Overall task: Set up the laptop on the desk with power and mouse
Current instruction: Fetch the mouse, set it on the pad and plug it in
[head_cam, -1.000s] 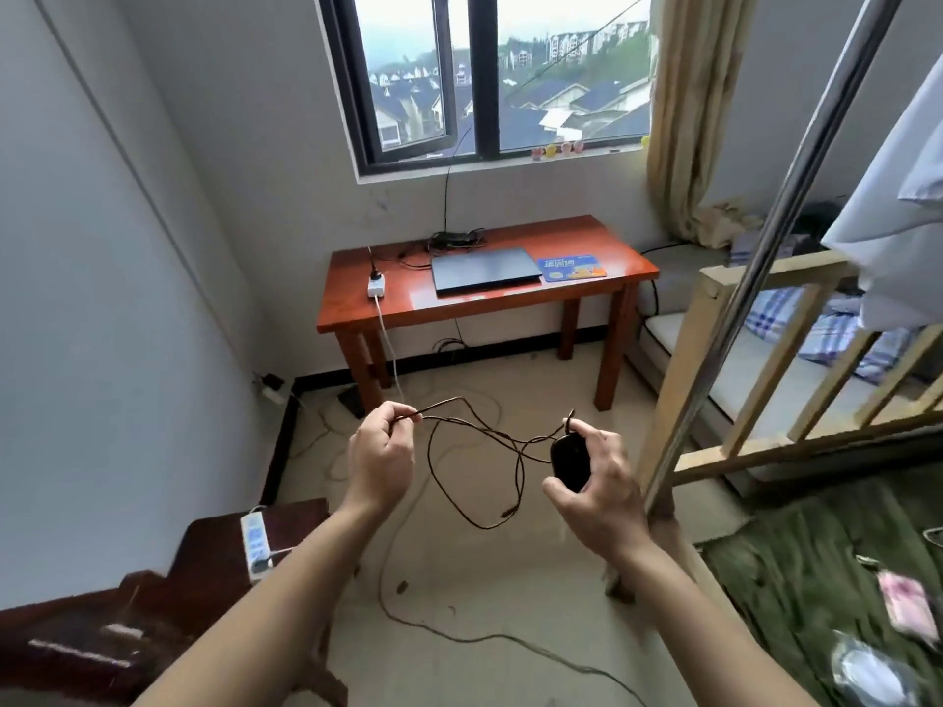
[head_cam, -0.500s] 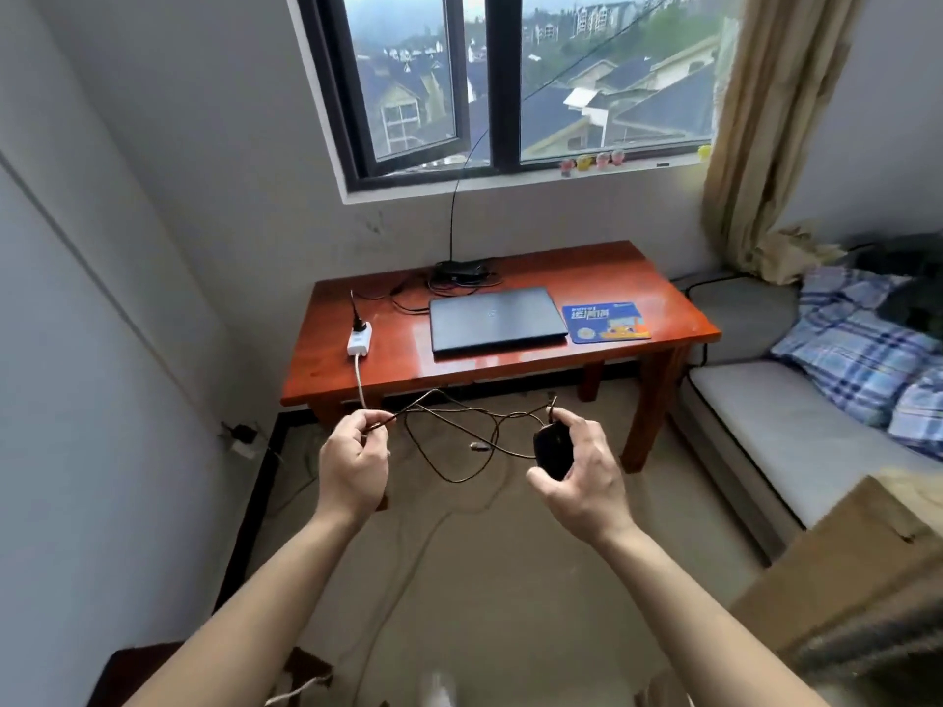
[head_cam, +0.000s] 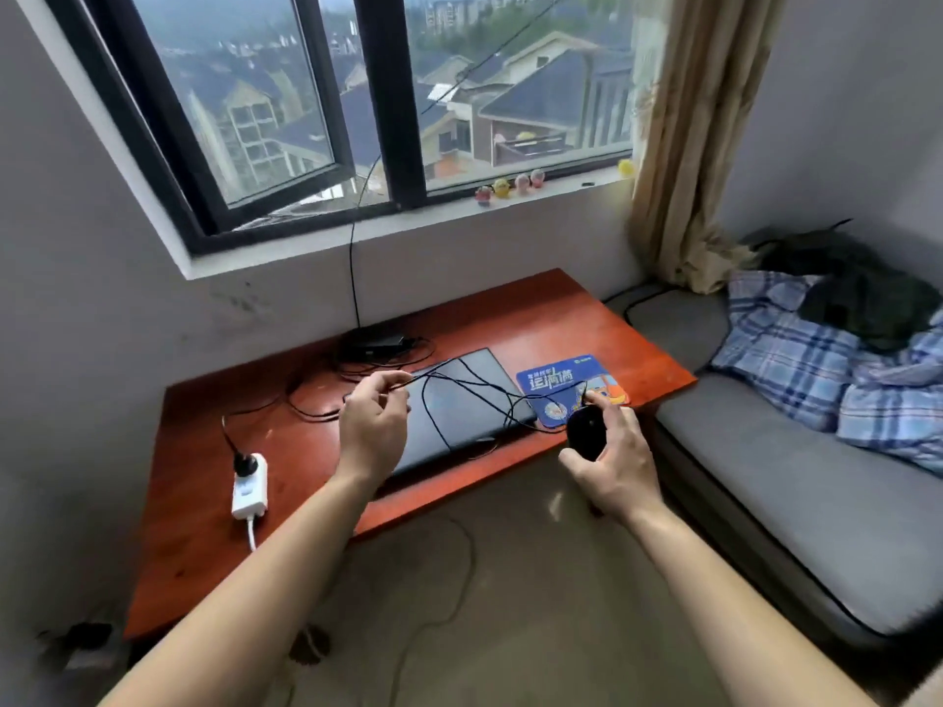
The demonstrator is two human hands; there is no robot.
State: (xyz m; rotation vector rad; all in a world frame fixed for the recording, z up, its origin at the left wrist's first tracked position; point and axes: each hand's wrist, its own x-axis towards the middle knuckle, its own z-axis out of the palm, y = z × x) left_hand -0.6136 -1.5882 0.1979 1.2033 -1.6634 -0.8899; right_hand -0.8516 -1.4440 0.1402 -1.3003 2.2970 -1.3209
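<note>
Both bare forearms are reaching forward over the front edge of the table (head_cam: 204,543), wrists nearly level. The left hand (head_cam: 375,426) is hovering above the closed laptop (head_cam: 459,405), its thumb and forefinger pinching the thin black mouse cable (head_cam: 459,382) while the other fingers are curling loosely beneath. The right hand (head_cam: 610,459) is cupping the black mouse (head_cam: 587,433) from below and behind, thumb at the mouse's left side, fingers wrapping its right side, holding it just off the laptop's right front corner, in front of the blue mouse pad (head_cam: 566,385). The cable is hanging in loose loops between the two hands, draping across the laptop lid. The laptop is lying flat at the middle of the table. Left of the laptop, a white power strip (head_cam: 250,487) is lying with a black plug in it. Behind the laptop, a black power adapter (head_cam: 375,344) is sitting among coiled cords, under the window (head_cam: 357,104). Right of the table, a grey mattress is carrying a plaid blanket (head_cam: 816,359).
</note>
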